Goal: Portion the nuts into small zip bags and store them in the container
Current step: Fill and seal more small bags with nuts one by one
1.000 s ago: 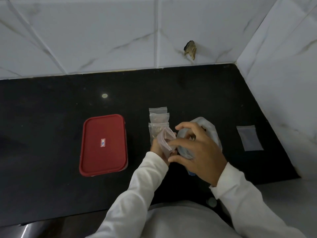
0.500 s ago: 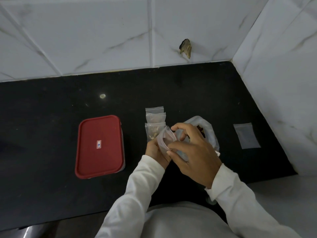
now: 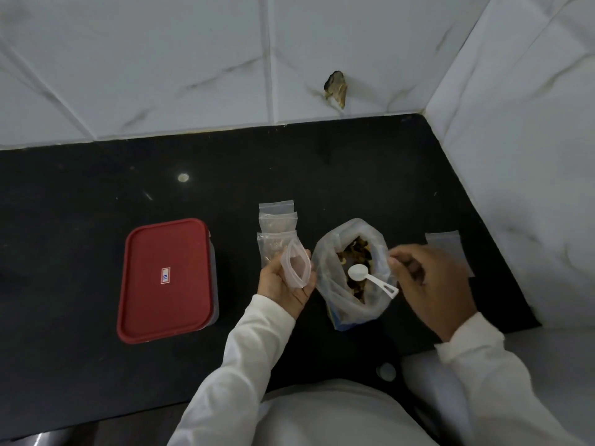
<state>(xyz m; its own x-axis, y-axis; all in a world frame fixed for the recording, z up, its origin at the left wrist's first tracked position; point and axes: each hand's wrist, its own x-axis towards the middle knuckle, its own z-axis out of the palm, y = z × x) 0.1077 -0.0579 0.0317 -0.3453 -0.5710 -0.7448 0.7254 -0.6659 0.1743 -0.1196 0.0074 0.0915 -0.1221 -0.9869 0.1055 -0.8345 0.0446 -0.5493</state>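
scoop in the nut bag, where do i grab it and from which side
Pinch the scoop by its handle near the looped end, coming from the right: that end sticks out over the right rim of the bag, while the bowl lies on the nuts.

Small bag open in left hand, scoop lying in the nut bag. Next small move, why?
Probably: right hand takes the scoop by its handle. It lies loose in the nut bag, the hand is at that bag's rim, and the left hand holds the small zip bag open.
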